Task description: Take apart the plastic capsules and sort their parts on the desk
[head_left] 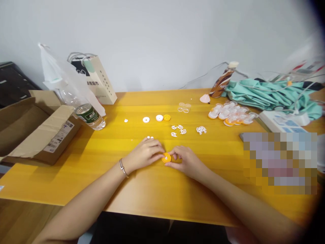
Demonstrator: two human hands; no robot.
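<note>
Between my two hands, low over the near middle of the table, is a small round orange disc (166, 158) with a white spot at its centre. The thumb and fingers of my right hand (186, 160) pinch its right side. From the left, my left hand (147, 153) meets the disc's edge with its thumb, fingers curled. Two small white pieces (150, 137) lie just beyond my left hand. Farther off are a white ring (146, 119), a white disc (159, 118) and another orange disc (167, 117). Several white openwork pieces (180, 129) lie past my right hand.
A cardboard box (50, 135), water bottle (90, 117) and paper bag (101, 81) stand left. Clear cups (184, 107) lie at the back. Rightward are piled orange-and-white capped pieces (231, 113), a drink bottle (223, 81), green cloth (269, 95) and a power strip (281, 122).
</note>
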